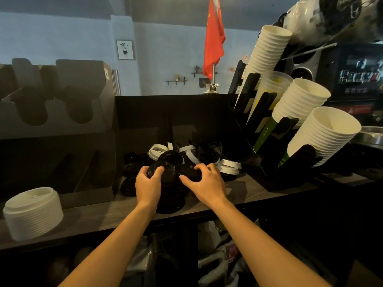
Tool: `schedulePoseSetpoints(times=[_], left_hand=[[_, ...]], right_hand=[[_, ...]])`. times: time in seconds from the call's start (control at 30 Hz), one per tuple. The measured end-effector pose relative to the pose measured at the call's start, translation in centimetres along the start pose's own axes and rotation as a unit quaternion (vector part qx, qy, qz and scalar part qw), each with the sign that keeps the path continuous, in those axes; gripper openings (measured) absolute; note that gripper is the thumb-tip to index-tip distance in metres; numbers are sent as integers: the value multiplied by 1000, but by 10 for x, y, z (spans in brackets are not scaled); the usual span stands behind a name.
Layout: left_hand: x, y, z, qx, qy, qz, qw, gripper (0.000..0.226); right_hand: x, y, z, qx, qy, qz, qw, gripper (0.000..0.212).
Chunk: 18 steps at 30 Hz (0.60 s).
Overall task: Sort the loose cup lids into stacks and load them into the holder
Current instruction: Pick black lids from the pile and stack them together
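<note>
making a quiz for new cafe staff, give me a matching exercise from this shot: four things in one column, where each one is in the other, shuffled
Things
1. white lid stack
2. black lids
3. paper cups
4. red flag

Places
a. in the slanted rack on the right
b. on a pole behind the back wall
c. alone at the left end of the counter
d. mid-counter, gripped by the left hand and right hand

Pairs: 1-c, 2-d, 3-a, 4-b

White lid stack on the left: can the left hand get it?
Probably yes: the white lid stack sits in the open on the counter, though the left hand grips a black lid.
</note>
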<state>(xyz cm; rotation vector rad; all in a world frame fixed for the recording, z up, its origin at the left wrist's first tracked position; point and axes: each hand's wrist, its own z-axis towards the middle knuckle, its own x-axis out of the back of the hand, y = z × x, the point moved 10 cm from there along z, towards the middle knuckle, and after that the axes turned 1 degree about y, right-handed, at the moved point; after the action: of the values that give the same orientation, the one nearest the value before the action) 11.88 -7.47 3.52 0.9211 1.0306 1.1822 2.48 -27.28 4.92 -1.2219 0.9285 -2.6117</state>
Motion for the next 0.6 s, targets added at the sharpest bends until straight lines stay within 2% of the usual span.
schedulePoseSetpoints(times=[0.13,0.33,0.6], left_hand=[[3,-7,6,10,12,-4,1000,23],[3,-6,8,1,14,-5,1000,15],[3,-3,2,27,9,-29,999,32]], right_hand=[[3,0,-2,0,14,11,1000,69],[25,16,-8,-62,82,91,991,57],[13,-3,-17,9,17,-21,1000,65]])
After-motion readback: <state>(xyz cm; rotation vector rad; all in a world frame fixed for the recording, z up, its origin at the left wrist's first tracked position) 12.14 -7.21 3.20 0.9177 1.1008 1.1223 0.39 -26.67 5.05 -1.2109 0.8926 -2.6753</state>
